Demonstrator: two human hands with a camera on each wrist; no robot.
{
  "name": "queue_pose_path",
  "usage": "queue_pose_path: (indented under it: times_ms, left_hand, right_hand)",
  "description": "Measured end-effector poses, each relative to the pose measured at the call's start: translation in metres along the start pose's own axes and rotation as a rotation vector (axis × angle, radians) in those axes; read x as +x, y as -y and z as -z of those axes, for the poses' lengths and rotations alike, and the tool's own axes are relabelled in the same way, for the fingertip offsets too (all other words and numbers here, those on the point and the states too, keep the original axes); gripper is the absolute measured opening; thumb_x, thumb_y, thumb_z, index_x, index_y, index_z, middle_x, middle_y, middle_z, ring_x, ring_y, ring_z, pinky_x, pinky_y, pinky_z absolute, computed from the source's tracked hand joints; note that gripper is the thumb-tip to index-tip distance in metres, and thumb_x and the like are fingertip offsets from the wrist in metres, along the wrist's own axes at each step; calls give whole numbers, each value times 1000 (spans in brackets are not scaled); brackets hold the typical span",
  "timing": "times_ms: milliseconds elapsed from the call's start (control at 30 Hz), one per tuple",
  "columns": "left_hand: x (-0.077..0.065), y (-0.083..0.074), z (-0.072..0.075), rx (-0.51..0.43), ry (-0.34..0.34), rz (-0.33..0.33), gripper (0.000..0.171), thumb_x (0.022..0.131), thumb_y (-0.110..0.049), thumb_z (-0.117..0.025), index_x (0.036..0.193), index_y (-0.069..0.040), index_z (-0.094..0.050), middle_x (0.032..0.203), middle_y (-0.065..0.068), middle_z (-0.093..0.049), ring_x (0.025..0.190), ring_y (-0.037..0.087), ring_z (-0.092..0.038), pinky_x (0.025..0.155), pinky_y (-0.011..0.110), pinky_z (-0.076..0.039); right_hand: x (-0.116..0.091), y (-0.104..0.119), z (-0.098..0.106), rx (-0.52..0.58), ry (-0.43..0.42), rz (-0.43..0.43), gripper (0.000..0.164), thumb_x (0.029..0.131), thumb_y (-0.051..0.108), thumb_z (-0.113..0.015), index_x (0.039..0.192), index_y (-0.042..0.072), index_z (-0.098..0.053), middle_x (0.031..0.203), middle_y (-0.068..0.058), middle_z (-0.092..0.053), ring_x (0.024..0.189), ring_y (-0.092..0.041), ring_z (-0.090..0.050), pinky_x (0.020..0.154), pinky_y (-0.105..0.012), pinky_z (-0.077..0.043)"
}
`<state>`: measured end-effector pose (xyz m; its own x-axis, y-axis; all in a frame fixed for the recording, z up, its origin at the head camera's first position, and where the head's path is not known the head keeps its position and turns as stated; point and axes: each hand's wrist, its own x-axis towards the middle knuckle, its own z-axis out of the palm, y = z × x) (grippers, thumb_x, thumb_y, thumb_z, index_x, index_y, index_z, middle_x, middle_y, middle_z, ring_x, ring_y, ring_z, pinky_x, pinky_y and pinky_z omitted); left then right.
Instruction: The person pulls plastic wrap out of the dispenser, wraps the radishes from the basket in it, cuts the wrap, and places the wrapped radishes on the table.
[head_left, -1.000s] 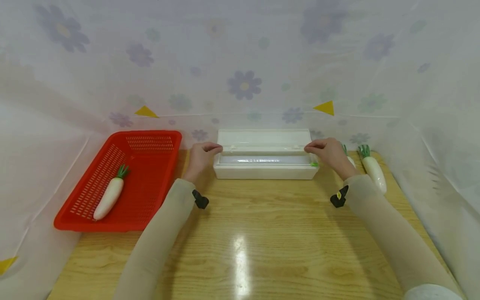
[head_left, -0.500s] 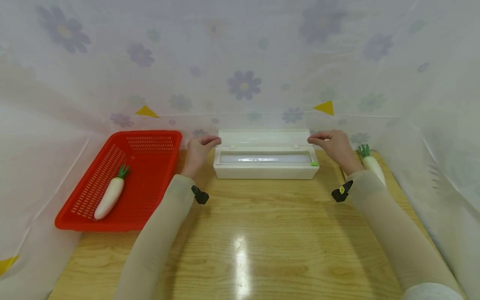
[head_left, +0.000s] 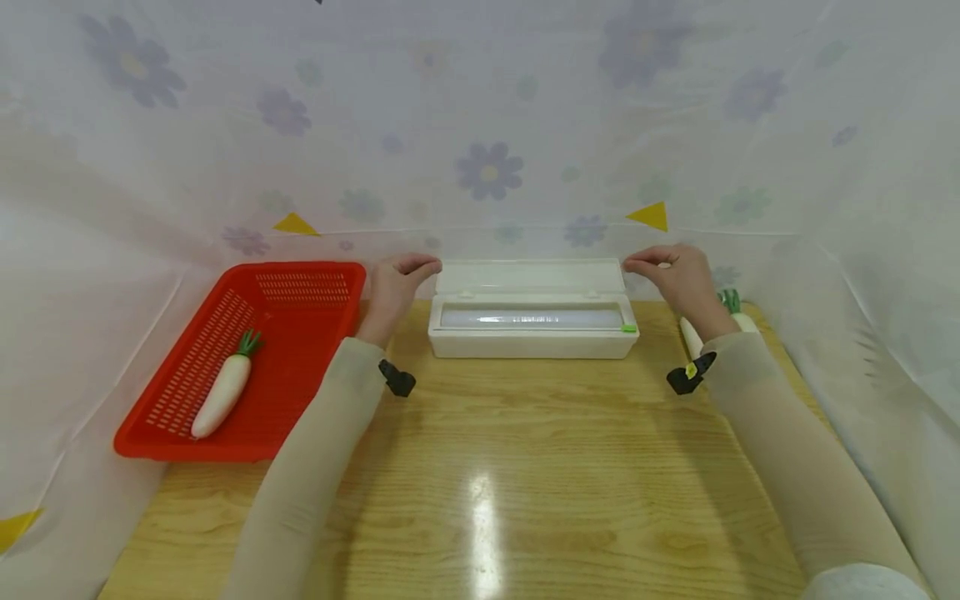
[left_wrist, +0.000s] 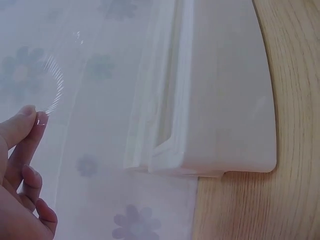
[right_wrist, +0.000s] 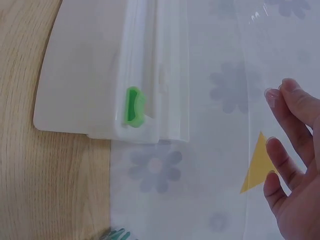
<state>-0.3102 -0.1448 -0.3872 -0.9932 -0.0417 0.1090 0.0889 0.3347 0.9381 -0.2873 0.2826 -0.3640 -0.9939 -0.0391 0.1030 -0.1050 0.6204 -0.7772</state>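
Observation:
A white cling film dispenser box (head_left: 532, 345) stands at the back of the table, its lid (head_left: 528, 273) raised, with a pale shiny roll (head_left: 532, 319) inside. A green slide cutter (right_wrist: 134, 106) sits at its right end. Beyond the left end, my left hand (head_left: 392, 293) pinches one corner of clear cling film (left_wrist: 59, 85) between thumb and forefinger. Level with it on the other side, my right hand (head_left: 681, 279) pinches the opposite corner. The stretched film shows only as glints and fine creases in the wrist views. Both hands are raised above the box.
A red plastic basket (head_left: 288, 442) at the left holds a white radish (head_left: 223, 393) with a green top. Two more radishes lie at the right, one radish (head_left: 692, 337) partly covered by the right wrist. A flowered plastic sheet (head_left: 491, 100) hangs behind the wooden table (head_left: 570, 467).
Both hands have risen from the box's ends to the height of the lid's top edge, moving slightly outward and drawing the film up. Box, basket and radishes stay in place.

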Motion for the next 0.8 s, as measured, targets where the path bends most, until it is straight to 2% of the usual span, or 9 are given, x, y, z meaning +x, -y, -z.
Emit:
queue_pose_path:
  times_ms: [267, 433, 667, 800]
  left_hand:
    - [-1, -14, 6, 36, 1, -3, 26, 96, -32, -77, 115, -14, -81, 119, 4, -76, 115, 21, -65, 105, 44, -50]
    - [2, -22, 8, -5, -26, -70, 23, 96, -23, -78, 113, -7, -81, 115, 9, -77, 109, 22, -68, 99, 41, -53]
    - [3, -31, 13, -10, -46, -112, 24, 95, -22, -79, 113, -6, -81, 114, 10, -78, 101, 18, -67, 91, 30, -54]
    - [1, -36, 15, -14, -41, -154, 25, 96, -22, -78, 113, -4, -80, 115, 12, -77, 99, 15, -66, 85, 26, -52]
  right_hand:
    - [1, 5, 7, -15, -44, 67, 45, 99, 43, -71, 119, 4, -78, 127, -12, -70, 127, -33, -54, 105, -58, -42]
    - [1, 11, 12, -5, -51, 72, 48, 98, 46, -71, 120, 4, -78, 127, -12, -70, 130, -34, -53, 108, -60, -40]
    - [1, 19, 18, -19, -77, 82, 46, 98, 45, -71, 118, 5, -79, 126, -12, -68, 128, -33, -52, 109, -61, -39]
    - [1, 23, 21, -41, -108, 100, 44, 98, 45, -71, 116, 6, -80, 121, -9, -71, 121, -28, -54, 102, -54, -42]
